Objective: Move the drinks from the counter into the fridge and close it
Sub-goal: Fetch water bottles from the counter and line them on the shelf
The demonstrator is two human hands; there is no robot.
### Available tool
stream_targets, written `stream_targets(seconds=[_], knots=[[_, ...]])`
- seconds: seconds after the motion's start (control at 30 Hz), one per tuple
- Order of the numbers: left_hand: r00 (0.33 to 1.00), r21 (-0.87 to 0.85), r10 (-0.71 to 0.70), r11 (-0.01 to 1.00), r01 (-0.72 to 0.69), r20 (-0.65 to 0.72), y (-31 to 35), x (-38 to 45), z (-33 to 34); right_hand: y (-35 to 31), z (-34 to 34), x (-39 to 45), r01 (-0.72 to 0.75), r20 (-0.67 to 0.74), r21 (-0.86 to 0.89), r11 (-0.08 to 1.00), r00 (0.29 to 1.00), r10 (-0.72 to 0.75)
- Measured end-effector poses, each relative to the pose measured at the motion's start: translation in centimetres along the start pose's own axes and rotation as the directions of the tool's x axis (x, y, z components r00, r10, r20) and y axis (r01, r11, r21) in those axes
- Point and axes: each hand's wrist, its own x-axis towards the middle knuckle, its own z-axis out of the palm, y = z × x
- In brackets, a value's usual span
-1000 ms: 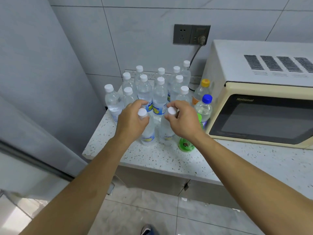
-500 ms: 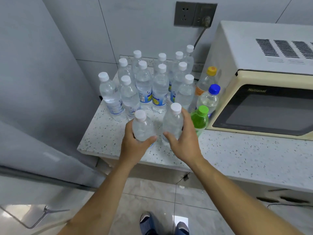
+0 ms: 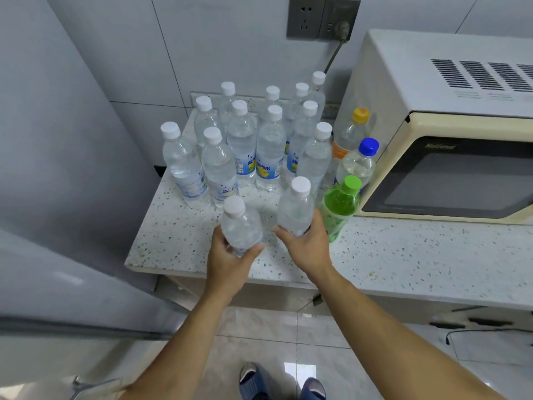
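Both held bottles' bases hidden.

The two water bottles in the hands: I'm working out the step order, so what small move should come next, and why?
Probably swing both bottles left toward the fridge. The left hand grips one water bottle and the right hand grips another, both at the front edge of the counter, apart from the cluster behind, so nothing seems to block the way.
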Motion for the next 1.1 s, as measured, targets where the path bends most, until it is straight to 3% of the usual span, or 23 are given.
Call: stream_targets(seconds=[0.17, 0.33, 0.47, 0.6, 0.8, 0.9, 1.1], knots=[[0.997, -0.057, -0.078, 0.995, 0.079, 0.012, -0.2, -3.3, -1.6, 0.0, -1.8, -2.7, -0.057, 0.181, 0.116, 0.992, 0.983, 0.036], [0.973, -0.201, -0.201, 0.955, 0.220, 0.113, -0.2, -9.2, -3.3, 0.6, -5.0, -7.2, -0.283, 0.405, 0.220, 0.933, 0.897, 0.177], [0.915, -0.374, -0.387, 0.837, 0.400, 0.113, -0.2, -15.6, -3.5, 2.0, -7.6, -10.8, -0.513, 0.583, 0.330, 0.792, 0.771, 0.257], [0.807, -0.497, -0.578, 0.668, 0.553, 0.121, 0.3, -21.9, -3.0, 4.0, -8.9, -14.6, -0.660, 0.673, 0.316, 0.681, 0.662, 0.329], [0.756, -0.641, -0.655, 0.576, 0.508, 0.011, -0.4, -30.1, -3.3, 6.6, -8.7, -20.4, -0.739, 0.763, 0.150, 0.657, 0.509, 0.398], [0.700, -0.683, -0.714, 0.529, 0.504, -0.037, -0.9, -33.7, -4.7, 6.8, -7.6, -23.3, -0.749, 0.810, 0.054, 0.660, 0.419, 0.410], [0.624, -0.750, -0.757, 0.524, 0.403, -0.194, -2.1, -39.8, -8.6, 5.7, -3.5, -28.7, -0.720, 0.875, -0.105, 0.686, 0.261, 0.408]])
